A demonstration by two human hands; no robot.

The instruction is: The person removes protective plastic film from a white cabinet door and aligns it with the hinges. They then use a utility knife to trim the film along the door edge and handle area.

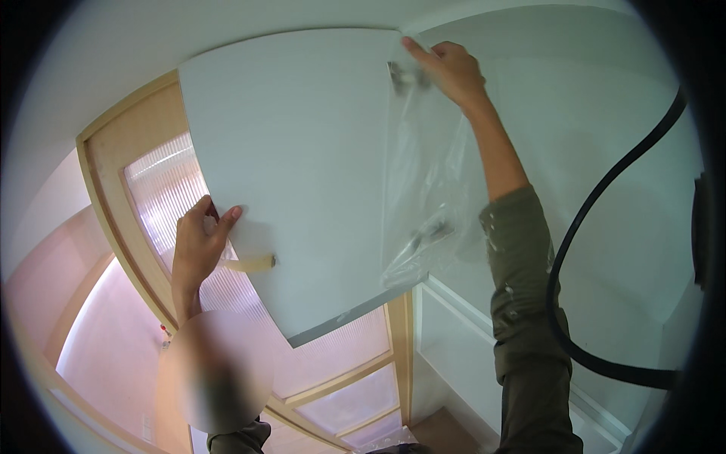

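Observation:
A large white door-like panel is raised in front of me, tilted, its top edge close to the white surface above. My left hand grips its left edge, thumb on the front face and fingers behind. At the upper right corner, my right hand is closed around the edge, its fingers partly hidden. Clear plastic film hangs along the right side. Under it show two metal hinges, an upper hinge and a lower hinge. A beige strip, perhaps tape, sticks to the panel below my left hand.
Behind the panel stands a wood-framed door with ribbed translucent glass. A thick black cable curves down the right side near my right sleeve. White walls close in on the right. A blurred round patch hides part of my left forearm.

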